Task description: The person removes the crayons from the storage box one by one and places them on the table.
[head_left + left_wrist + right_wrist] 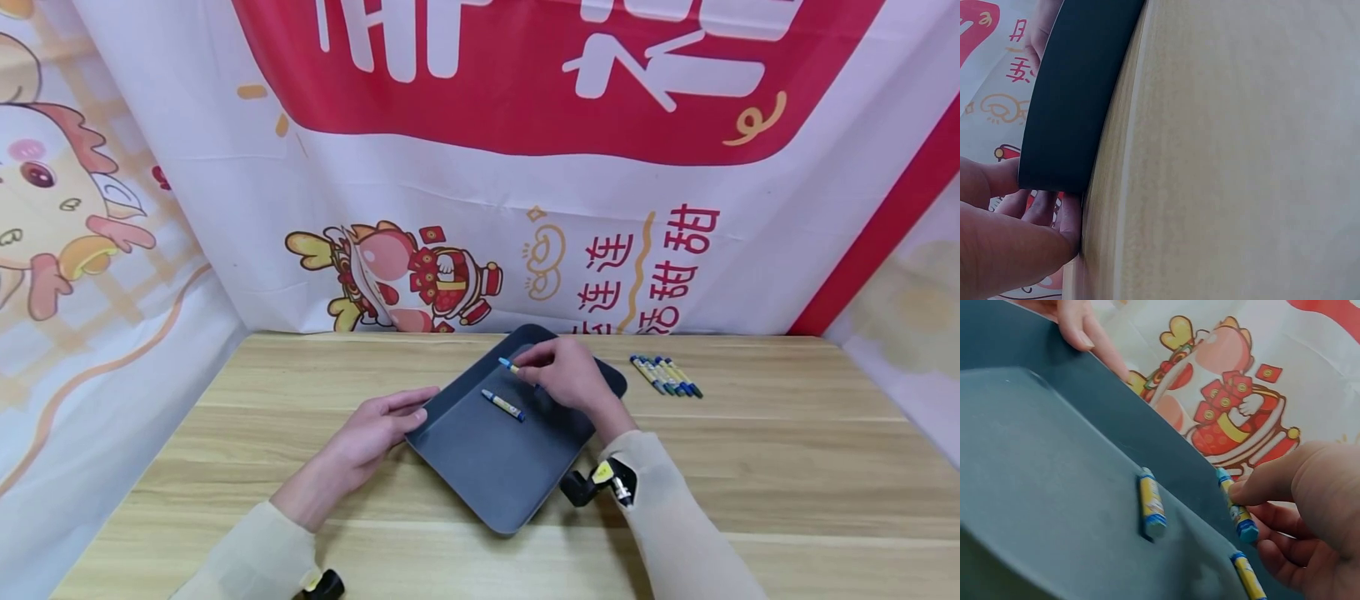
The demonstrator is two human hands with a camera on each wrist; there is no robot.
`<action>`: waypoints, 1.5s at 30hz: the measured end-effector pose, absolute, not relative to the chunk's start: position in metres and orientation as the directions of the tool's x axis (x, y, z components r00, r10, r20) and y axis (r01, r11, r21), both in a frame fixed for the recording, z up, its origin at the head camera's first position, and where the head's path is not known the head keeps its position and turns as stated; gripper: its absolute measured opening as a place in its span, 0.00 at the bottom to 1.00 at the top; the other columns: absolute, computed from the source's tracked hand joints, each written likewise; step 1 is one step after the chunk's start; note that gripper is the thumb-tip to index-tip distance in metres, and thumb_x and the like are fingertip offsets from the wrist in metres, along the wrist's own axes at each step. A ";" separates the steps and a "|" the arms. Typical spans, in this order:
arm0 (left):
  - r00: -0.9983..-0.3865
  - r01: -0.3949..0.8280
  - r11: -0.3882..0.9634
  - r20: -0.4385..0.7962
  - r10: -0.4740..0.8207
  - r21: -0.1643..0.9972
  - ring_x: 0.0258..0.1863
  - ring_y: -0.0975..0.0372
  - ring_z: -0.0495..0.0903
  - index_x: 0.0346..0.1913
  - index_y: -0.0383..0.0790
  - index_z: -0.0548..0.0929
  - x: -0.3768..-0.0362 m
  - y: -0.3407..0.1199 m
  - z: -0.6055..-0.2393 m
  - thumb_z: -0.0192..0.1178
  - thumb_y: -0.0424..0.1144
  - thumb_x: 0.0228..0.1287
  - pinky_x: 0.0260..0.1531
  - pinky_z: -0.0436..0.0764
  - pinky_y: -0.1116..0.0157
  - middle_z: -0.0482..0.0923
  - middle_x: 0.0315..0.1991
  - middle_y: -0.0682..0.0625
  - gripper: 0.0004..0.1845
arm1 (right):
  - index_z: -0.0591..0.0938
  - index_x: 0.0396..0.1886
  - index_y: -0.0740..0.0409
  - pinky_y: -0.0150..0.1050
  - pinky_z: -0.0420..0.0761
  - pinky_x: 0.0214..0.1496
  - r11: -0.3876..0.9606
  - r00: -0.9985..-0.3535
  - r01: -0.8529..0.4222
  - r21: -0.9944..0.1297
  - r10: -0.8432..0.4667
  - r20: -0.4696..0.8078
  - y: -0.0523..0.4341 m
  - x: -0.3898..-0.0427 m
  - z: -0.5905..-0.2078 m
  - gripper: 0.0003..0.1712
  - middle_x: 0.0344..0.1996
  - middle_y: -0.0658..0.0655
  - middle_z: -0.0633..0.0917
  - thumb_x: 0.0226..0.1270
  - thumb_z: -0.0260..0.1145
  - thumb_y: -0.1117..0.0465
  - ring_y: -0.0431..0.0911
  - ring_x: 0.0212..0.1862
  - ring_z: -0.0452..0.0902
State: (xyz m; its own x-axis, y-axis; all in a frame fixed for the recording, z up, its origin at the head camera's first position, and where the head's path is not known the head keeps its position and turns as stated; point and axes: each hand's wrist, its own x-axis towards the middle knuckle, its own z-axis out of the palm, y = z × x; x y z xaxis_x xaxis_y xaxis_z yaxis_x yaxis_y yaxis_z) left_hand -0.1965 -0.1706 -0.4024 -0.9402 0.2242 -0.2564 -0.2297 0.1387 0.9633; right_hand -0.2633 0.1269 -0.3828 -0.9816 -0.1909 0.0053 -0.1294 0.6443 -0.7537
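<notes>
A person is sitting at a light wooden tabletop (750,450) with a dark grey tray (487,467) lying at a slant in front of them. The right hand (570,375) is hovering over the tray's far part, its thumb and forefinger pinching a blue-and-yellow crayon (509,364); in the head view this held crayon's long axis is running roughly left to right, its blue end pointing left toward the tray's raised edge. A second crayon (502,405) is lying flat on the tray floor just in front of the hand, its long axis running diagonally from far left to near right. The left hand (375,429) is resting at the tray's left rim, thumb on top and fingers curled under the edge, gripping it. Off to the right, well apart from the tray, a small row of crayons (667,376) is lying side by side on the tabletop. The right wrist view is showing what the head view is not: a third crayon (1249,577) low beside the right hand's fingers (1272,481), though how it is being held cannot be told, and the held crayon (1236,506) standing clear of the tray's wall. The left wrist view is giving only the tray's dark rim (1066,106) from the side, with the left hand's fingertips (1069,219) tucked beneath it against the wood.
</notes>
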 end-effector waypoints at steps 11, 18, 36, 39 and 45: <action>-0.940 -0.234 0.140 -0.260 0.223 0.962 0.68 0.58 0.79 0.76 0.40 0.75 -0.197 -0.170 -0.402 0.55 0.34 0.81 0.75 0.74 0.55 0.74 0.76 0.40 0.24 | 0.94 0.50 0.51 0.38 0.82 0.44 0.636 -0.993 -0.119 -0.762 -0.087 0.082 0.165 -0.266 -0.376 0.10 0.52 0.58 0.90 0.73 0.72 0.58 0.50 0.44 0.83; -0.937 -0.241 0.139 -0.268 0.224 0.960 0.70 0.57 0.79 0.76 0.41 0.75 -0.195 -0.171 -0.403 0.55 0.35 0.82 0.78 0.72 0.52 0.74 0.76 0.40 0.24 | 0.93 0.53 0.51 0.37 0.81 0.46 0.646 -0.994 -0.096 -0.757 -0.030 0.101 0.191 -0.264 -0.378 0.13 0.53 0.59 0.90 0.74 0.71 0.57 0.51 0.49 0.83; -0.940 -0.246 0.143 -0.272 0.206 0.959 0.69 0.57 0.79 0.75 0.43 0.76 -0.195 -0.171 -0.402 0.56 0.35 0.81 0.76 0.74 0.54 0.74 0.76 0.42 0.24 | 0.92 0.54 0.52 0.30 0.78 0.45 0.699 -0.983 -0.064 -0.713 0.079 0.166 0.256 -0.255 -0.391 0.14 0.52 0.59 0.93 0.72 0.72 0.56 0.45 0.48 0.81; -0.939 -0.243 0.142 -0.270 0.215 0.960 0.70 0.57 0.79 0.76 0.42 0.76 -0.195 -0.170 -0.402 0.56 0.35 0.81 0.77 0.73 0.53 0.74 0.76 0.41 0.24 | 0.92 0.55 0.52 0.30 0.78 0.45 0.700 -0.984 -0.046 -0.712 0.092 0.154 0.267 -0.253 -0.392 0.15 0.53 0.59 0.92 0.72 0.72 0.56 0.42 0.47 0.81; -0.939 -0.242 0.142 -0.268 0.217 0.960 0.69 0.57 0.79 0.76 0.41 0.76 -0.195 -0.170 -0.402 0.56 0.35 0.81 0.77 0.73 0.53 0.74 0.76 0.41 0.24 | 0.91 0.56 0.52 0.30 0.77 0.46 0.727 -0.985 -0.019 -0.686 0.104 0.137 0.289 -0.250 -0.394 0.16 0.54 0.60 0.92 0.74 0.71 0.53 0.40 0.49 0.81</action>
